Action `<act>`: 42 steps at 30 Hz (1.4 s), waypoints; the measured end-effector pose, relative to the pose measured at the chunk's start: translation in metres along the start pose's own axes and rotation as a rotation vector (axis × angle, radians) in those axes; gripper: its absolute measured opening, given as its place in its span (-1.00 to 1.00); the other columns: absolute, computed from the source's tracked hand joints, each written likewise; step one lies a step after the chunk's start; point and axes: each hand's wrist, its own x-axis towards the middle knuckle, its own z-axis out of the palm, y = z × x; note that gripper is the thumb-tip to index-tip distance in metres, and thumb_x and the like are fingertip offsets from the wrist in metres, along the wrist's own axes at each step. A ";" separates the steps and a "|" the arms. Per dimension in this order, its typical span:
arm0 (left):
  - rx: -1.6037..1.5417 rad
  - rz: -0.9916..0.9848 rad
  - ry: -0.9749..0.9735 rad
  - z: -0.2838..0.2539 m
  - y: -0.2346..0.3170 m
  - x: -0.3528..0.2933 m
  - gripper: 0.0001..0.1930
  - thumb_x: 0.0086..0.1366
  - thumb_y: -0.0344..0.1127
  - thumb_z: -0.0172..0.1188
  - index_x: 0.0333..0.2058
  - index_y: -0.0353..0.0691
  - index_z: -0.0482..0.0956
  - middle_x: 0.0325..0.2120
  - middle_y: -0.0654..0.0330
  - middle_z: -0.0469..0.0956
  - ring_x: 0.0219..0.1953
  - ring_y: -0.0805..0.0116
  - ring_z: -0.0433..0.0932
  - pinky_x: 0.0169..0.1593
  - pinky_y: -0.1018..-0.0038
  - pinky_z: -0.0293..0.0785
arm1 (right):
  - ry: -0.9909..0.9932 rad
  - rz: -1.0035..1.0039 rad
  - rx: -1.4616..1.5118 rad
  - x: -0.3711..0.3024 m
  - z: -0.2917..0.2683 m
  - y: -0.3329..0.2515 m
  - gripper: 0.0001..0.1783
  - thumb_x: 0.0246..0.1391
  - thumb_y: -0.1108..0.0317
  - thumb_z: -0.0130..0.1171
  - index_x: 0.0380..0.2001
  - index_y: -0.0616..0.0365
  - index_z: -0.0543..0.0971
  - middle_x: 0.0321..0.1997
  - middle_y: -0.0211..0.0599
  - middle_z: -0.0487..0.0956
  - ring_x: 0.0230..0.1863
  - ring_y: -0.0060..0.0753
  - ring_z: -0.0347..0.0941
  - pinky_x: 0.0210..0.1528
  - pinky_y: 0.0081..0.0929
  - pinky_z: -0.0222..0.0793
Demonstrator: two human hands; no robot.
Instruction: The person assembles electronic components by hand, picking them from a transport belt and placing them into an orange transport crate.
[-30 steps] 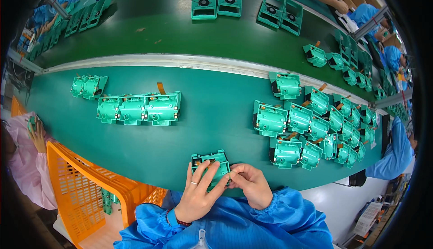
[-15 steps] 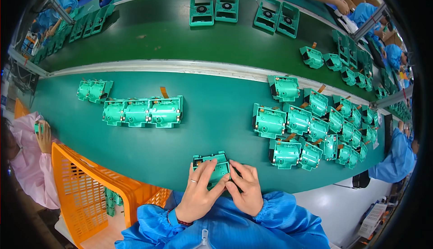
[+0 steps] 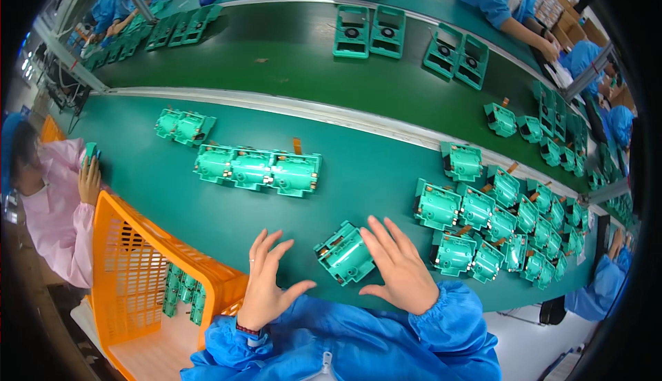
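Two big things first: green table (image 3: 207,222), then orange basket (image 3: 131,271) at its near-left edge w/ green parts inside. I see a row of three green housings (image 3: 256,169) mid-table, a cluster (image 3: 496,222) on the right. One green housing (image 3: 345,253) lies tilted on the table betw. my hands. Left hand (image 3: 269,284) spread, apart from it; right hand (image 3: 400,267) fingers spread, just beside it, prob. touching its right edge.
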 end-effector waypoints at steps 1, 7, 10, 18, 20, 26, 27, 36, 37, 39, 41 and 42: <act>0.057 -0.007 -0.028 -0.005 -0.004 0.005 -0.42 -0.17 -0.29 0.37 -0.11 -0.20 0.35 0.02 0.01 0.19 0.11 -0.13 0.10 0.09 0.13 0.11 | -0.084 -0.072 -0.155 0.010 -0.001 -0.002 -0.13 -0.41 0.32 0.34 0.06 0.20 0.18 0.20 -0.05 0.10 0.15 0.01 0.10 0.13 -0.28 0.10; 0.178 -0.121 0.352 -0.041 -0.014 0.013 -0.58 -0.03 -0.42 0.19 -0.12 -0.28 0.38 -0.03 0.01 0.28 0.05 0.06 0.24 0.06 0.32 0.18 | -0.145 -0.189 -0.362 0.029 0.027 -0.021 -0.19 -0.43 0.28 0.32 -0.01 0.31 0.25 -0.01 -0.11 0.31 -0.23 -0.27 0.34 -0.23 -0.45 0.38; 0.091 -0.200 0.448 -0.036 -0.016 0.010 -0.57 0.04 -0.40 0.13 -0.06 -0.28 0.33 0.01 -0.02 0.23 0.07 0.07 0.21 0.08 0.33 0.14 | -0.028 -0.172 -0.225 0.047 0.056 -0.041 -0.19 -0.42 0.25 0.32 -0.02 0.31 0.25 -0.04 -0.12 0.31 -0.22 -0.24 0.34 -0.22 -0.46 0.37; 0.213 -0.233 0.417 -0.038 -0.017 0.015 -0.45 0.10 -0.33 0.11 0.07 -0.24 0.18 0.09 -0.13 0.04 0.15 -0.06 0.01 0.14 0.20 0.01 | 0.095 0.021 -0.251 0.059 -0.006 -0.041 -0.24 -0.42 0.32 0.33 -0.08 0.33 0.24 -0.15 -0.08 0.30 -0.22 -0.11 0.34 -0.23 -0.35 0.36; 0.319 -0.242 0.456 -0.041 -0.019 0.031 -0.46 0.11 -0.33 0.08 0.08 -0.24 0.17 0.11 -0.13 0.03 0.16 -0.04 0.01 0.15 0.21 0.00 | 0.108 0.094 -0.341 0.074 -0.032 -0.022 -0.26 -0.46 0.39 0.35 -0.12 0.34 0.24 -0.21 -0.10 0.30 -0.27 -0.12 0.37 -0.27 -0.38 0.39; 0.366 -0.301 0.091 -0.077 0.014 0.130 -0.25 -0.06 -0.28 0.26 0.13 0.11 0.11 0.17 0.09 -0.02 0.21 -0.08 -0.12 0.11 -0.09 -0.03 | -0.027 0.187 -0.416 0.111 -0.003 0.027 -0.09 -0.52 0.30 0.44 -0.06 0.40 0.18 -0.18 -0.05 0.30 -0.23 -0.09 0.39 -0.22 -0.38 0.42; 0.464 -0.327 -0.077 -0.086 0.009 0.147 -0.17 -0.13 -0.28 0.31 0.14 0.19 0.07 0.18 0.15 -0.02 0.22 -0.08 -0.14 0.09 -0.15 -0.02 | -0.023 0.175 -0.390 0.114 0.000 0.025 -0.01 -0.53 0.23 0.45 -0.01 0.42 0.14 -0.16 -0.04 0.30 -0.23 -0.08 0.40 -0.22 -0.39 0.42; 0.484 0.023 -0.492 -0.120 -0.096 0.146 -0.05 -0.30 -0.31 0.41 0.14 0.11 0.11 0.11 0.18 0.13 0.19 -0.08 -0.07 0.17 0.19 0.10 | -0.195 0.241 -0.354 0.137 0.000 -0.029 0.08 -0.46 -0.02 0.39 0.18 -0.30 0.02 0.23 -0.18 -0.02 0.17 0.30 -0.12 -0.13 0.37 0.17; 0.489 0.015 -0.484 -0.118 -0.103 0.146 -0.05 -0.30 -0.31 0.41 0.14 0.11 0.11 0.11 0.18 0.13 0.19 -0.08 -0.07 0.17 0.19 0.10 | -0.194 0.229 -0.352 0.139 0.008 -0.028 0.08 -0.46 -0.02 0.39 0.18 -0.30 0.02 0.23 -0.18 -0.02 0.17 0.30 -0.12 -0.13 0.37 0.17; 0.418 0.102 -0.499 -0.114 -0.108 0.152 -0.08 -0.30 -0.33 0.41 0.12 0.09 0.14 0.02 0.13 0.21 0.17 -0.10 -0.03 0.16 0.21 0.11 | -0.165 0.320 -0.426 0.143 0.019 -0.023 -0.03 -0.41 -0.01 0.37 0.14 -0.29 0.11 0.18 -0.20 0.06 0.14 0.22 -0.07 -0.14 0.32 0.19; 0.438 0.117 -0.467 -0.109 -0.104 0.152 -0.12 -0.30 -0.34 0.40 0.10 0.06 0.19 -0.03 0.09 0.22 0.11 -0.12 0.05 0.12 0.22 0.16 | -0.119 0.326 -0.419 0.137 0.017 -0.016 -0.11 -0.38 0.00 0.35 0.10 -0.28 0.17 0.13 -0.23 0.14 0.10 0.15 -0.02 -0.16 0.25 0.23; 0.479 0.140 -0.394 -0.105 -0.103 0.149 -0.13 -0.30 -0.35 0.40 0.08 0.05 0.21 -0.01 0.08 0.21 0.08 -0.11 0.08 0.10 0.21 0.18 | -0.105 0.337 -0.367 0.135 0.018 -0.010 -0.11 -0.40 -0.01 0.36 0.09 -0.28 0.18 0.12 -0.24 0.16 0.09 0.13 0.00 -0.16 0.24 0.24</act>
